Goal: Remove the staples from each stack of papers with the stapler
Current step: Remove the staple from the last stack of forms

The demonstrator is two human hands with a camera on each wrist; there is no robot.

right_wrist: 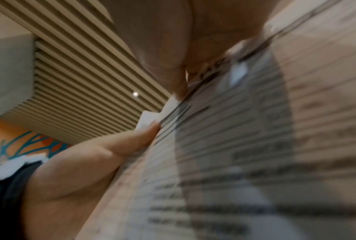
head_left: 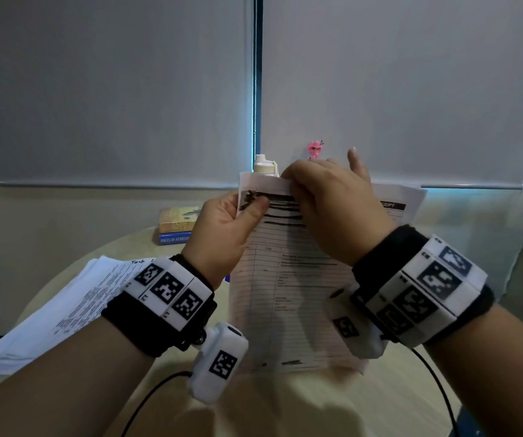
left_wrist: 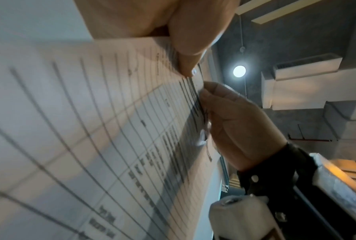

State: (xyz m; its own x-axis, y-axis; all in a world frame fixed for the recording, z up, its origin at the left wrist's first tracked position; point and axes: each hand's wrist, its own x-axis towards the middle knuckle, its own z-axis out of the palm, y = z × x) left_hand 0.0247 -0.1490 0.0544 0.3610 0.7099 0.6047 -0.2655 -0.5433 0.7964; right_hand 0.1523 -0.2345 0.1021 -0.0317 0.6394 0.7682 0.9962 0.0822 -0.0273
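I hold a stack of printed form sheets (head_left: 285, 279) upright over the round table (head_left: 396, 405). My left hand (head_left: 254, 206) pinches its upper left corner, thumb on the front over dark scribbles. My right hand (head_left: 295, 187) pinches the top edge just to the right, with one finger sticking up. A back sheet with a dark header (head_left: 392, 205) fans out to the right. The left wrist view shows the lined sheet (left_wrist: 91, 129), my left hand (left_wrist: 188, 71) and my right hand (left_wrist: 234, 121) meeting at the corner. The right wrist view is blurred, showing the sheet (right_wrist: 234, 146). No stapler or staple is visible.
A loose pile of printed papers (head_left: 64, 304) lies on the table's left side. Two stacked books (head_left: 176, 225) sit at the back, with a white bottle (head_left: 265, 165) and a pink flower (head_left: 314, 148) behind the held sheets. Grey blinds fill the background.
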